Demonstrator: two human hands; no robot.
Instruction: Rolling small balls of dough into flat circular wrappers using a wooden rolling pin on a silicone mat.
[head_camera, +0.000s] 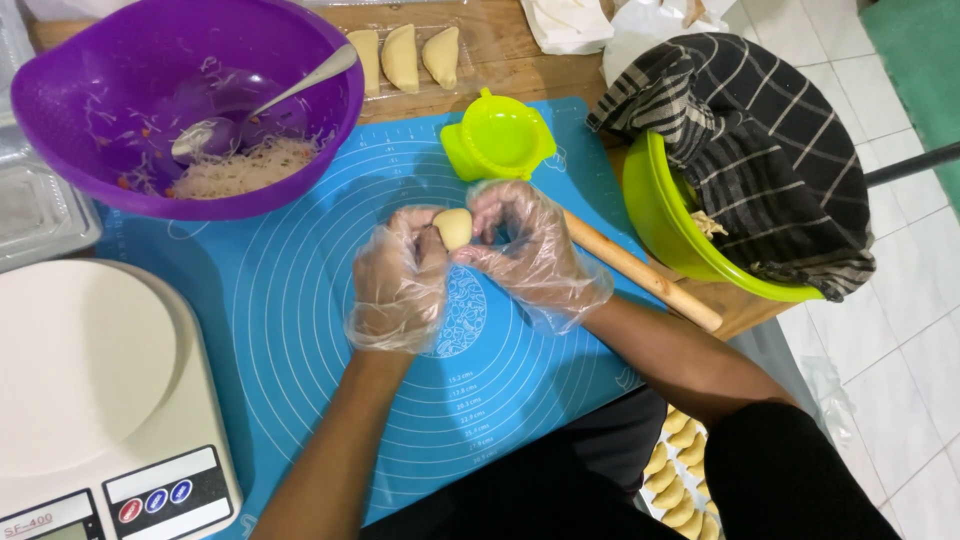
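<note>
Both my hands wear clear plastic gloves and meet over a blue silicone mat (300, 330). A pale dough piece (453, 228) is pinched between them. My left hand (400, 275) grips its left side and my right hand (525, 245) curls around its right side. A lime green dumpling press (497, 147) sits just beyond my fingers. A wooden rolling pin (645, 272) lies partly under my right wrist.
A purple bowl (70, 110) with noodle filling and a metal spoon (260, 100) stands at the back left. Three folded pastries (403, 57) lie behind the mat. A white kitchen scale (90, 400) is near left. A green bowl (660, 235) under a striped cloth sits right.
</note>
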